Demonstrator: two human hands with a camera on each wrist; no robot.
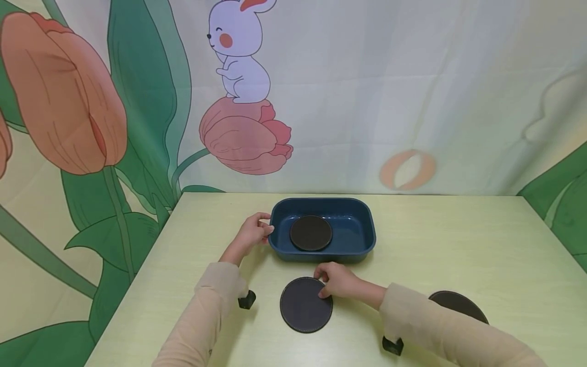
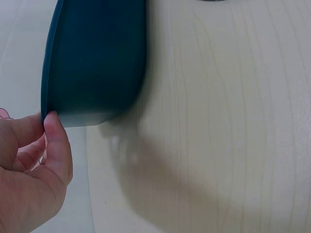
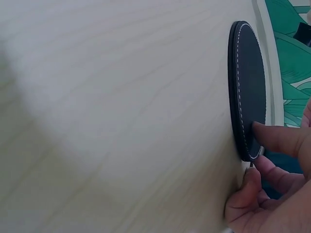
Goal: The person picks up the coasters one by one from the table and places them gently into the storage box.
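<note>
My left hand pinches the left rim of a dark blue rectangular baking dish between thumb and fingers, seen close in the left wrist view. Inside the dish, left of its middle, lies a round black coaster. Just in front of the dish my right hand grips the right edge of another round black coaster, thumb on top and fingers at the rim. White stitching runs round this coaster in the right wrist view, where its edge shows two layers.
Partly hidden by my right sleeve, a further black round piece lies on the pale wooden table. Behind the table's far edge hangs a curtain printed with tulips and a rabbit.
</note>
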